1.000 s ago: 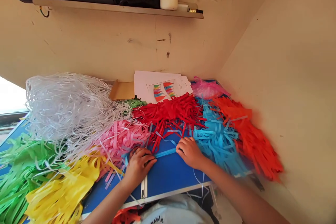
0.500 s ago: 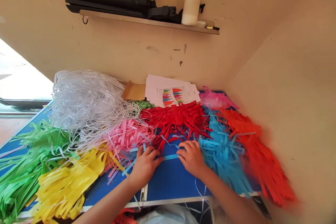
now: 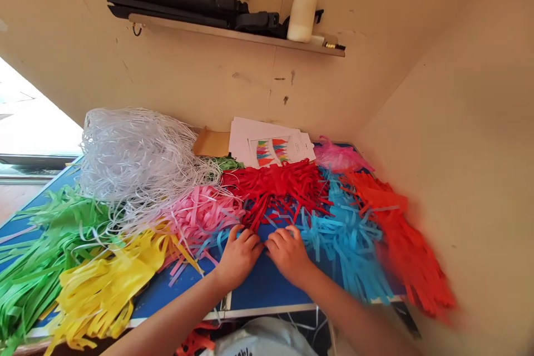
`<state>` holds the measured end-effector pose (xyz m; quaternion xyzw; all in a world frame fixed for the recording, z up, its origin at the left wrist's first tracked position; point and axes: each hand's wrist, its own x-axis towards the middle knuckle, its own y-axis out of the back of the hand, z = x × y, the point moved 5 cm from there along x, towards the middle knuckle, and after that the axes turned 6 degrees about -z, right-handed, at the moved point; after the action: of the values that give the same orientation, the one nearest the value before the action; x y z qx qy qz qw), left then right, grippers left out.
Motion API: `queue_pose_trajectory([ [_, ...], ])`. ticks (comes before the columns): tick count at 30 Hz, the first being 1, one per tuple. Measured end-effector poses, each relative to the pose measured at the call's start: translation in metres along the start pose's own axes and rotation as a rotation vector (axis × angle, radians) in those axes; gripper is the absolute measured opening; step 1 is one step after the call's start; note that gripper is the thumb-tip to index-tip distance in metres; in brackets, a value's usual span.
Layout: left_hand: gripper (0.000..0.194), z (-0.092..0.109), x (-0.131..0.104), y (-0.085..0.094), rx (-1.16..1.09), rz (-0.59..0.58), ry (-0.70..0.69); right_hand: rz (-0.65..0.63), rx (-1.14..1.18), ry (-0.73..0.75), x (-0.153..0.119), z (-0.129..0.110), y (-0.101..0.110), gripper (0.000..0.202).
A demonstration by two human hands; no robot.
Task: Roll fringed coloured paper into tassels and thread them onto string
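My left hand and my right hand are close together over the blue table, just in front of the red fringed strips. The fingers of both hands are curled. Light blue strips come out beside my left hand, and more light blue strips spread right of my right hand. The fingertips hide what lies between them, so the piece they grip cannot be made out. Pink strips lie behind and left of my left hand.
Green and yellow strips lie at the left, below a white stringy heap. Orange-red strips lie at the right. Behind are a printed card and pink plastic. A wall shelf holds a bottle.
My hands have come nearer each other, mostly by my right hand moving left. The light blue strip that stretched between them no longer shows.
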<state>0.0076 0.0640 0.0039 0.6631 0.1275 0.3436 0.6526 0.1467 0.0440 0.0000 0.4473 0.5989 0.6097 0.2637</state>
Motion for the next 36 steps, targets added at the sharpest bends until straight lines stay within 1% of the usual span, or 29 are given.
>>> queue_pose_trajectory([
  [3, 0.012, -0.003, -0.011, -0.002, -0.019, -0.011, -0.020, 0.039, 0.003, 0.030, -0.011, 0.004, -0.002, 0.013],
  [6, 0.015, -0.015, -0.021, -0.002, -0.110, -0.029, 0.006, 0.088, 0.121, -0.020, -0.024, 0.023, -0.002, 0.015],
  [9, 0.018, -0.028, -0.026, -0.003, -0.232, -0.058, 0.074, 0.065, 0.300, -0.117, -0.031, 0.041, -0.003, 0.013],
  [12, 0.020, -0.033, -0.023, -0.003, -0.269, -0.085, 0.133, 0.021, 0.419, -0.179, -0.030, 0.046, -0.004, 0.011],
  [14, 0.021, -0.032, -0.019, -0.003, -0.266, -0.100, 0.174, -0.025, 0.405, -0.209, -0.025, 0.045, -0.004, 0.011],
  [17, 0.020, -0.028, -0.012, -0.001, -0.228, -0.116, 0.229, -0.092, 0.295, -0.306, -0.017, 0.043, -0.002, 0.015],
  [19, 0.016, -0.024, -0.008, 0.002, -0.196, -0.117, 0.248, -0.109, 0.244, -0.341, -0.012, 0.041, 0.001, 0.012],
  [21, 0.011, -0.019, -0.006, 0.004, -0.176, -0.111, 0.224, -0.116, 0.221, -0.258, -0.008, 0.036, 0.006, 0.007],
  [24, 0.018, -0.007, -0.006, 0.006, -0.135, -0.081, 0.045, -0.108, 0.161, -0.032, -0.008, 0.026, 0.011, 0.010],
  [26, 0.017, 0.000, -0.006, 0.002, -0.100, -0.055, -0.051, -0.081, 0.094, 0.072, -0.010, 0.022, 0.011, 0.010],
  [27, 0.016, 0.002, -0.005, -0.001, -0.086, -0.044, -0.065, -0.069, 0.055, 0.108, -0.010, 0.021, 0.009, 0.012],
  [29, 0.015, 0.003, -0.001, -0.006, -0.077, -0.026, -0.045, -0.048, -0.003, 0.148, -0.010, 0.020, 0.004, 0.018],
  [31, 0.017, 0.003, 0.005, -0.006, -0.074, 0.006, -0.044, -0.024, -0.002, 0.135, -0.007, 0.018, 0.004, 0.021],
  [33, 0.020, 0.005, 0.007, 0.004, -0.080, 0.070, -0.062, 0.005, 0.074, 0.076, -0.006, 0.013, 0.015, 0.020],
  [34, 0.021, 0.006, 0.006, 0.014, -0.092, 0.111, -0.068, 0.026, 0.137, 0.038, -0.007, 0.009, 0.025, 0.020],
  [36, 0.019, 0.009, -0.001, 0.041, -0.135, 0.185, -0.077, 0.044, 0.305, -0.049, -0.011, -0.002, 0.052, 0.017],
])
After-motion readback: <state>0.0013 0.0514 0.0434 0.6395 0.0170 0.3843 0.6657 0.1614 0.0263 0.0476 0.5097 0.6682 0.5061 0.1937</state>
